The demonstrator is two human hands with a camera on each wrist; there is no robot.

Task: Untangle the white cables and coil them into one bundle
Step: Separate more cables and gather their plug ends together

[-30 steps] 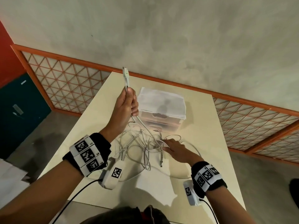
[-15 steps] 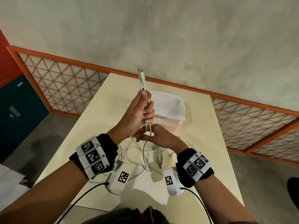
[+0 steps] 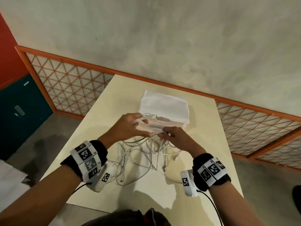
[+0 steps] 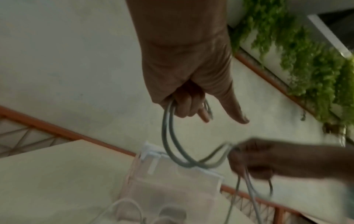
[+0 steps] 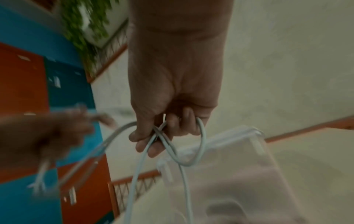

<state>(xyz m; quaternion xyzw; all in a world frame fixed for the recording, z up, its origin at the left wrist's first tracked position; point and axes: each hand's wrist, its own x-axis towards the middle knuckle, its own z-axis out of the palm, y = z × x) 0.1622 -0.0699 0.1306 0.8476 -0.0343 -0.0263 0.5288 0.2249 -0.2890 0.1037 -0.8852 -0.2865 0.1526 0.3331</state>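
Note:
A tangle of white cables [image 3: 138, 154] hangs from both hands down to the cream table [image 3: 101, 115]. My left hand [image 3: 130, 126] is held above the table and its curled fingers grip two strands [image 4: 168, 128]. Close to its right, my right hand [image 3: 172, 135] pinches crossing strands [image 5: 162, 141] between thumb and fingers. A short looped stretch of cable [image 4: 191, 162] runs between the two hands. Loose loops and a plug end [image 3: 164, 168] lie on the table below the wrists.
A translucent plastic box with a white lid [image 3: 164, 106] stands on the table just beyond the hands. An orange lattice railing [image 3: 68, 82] runs behind the table. The table's front edge is near my body, with grey floor on both sides.
My left hand has come down from holding a cable end upright to level with the right hand. The right hand rose from the table and now holds strands beside it.

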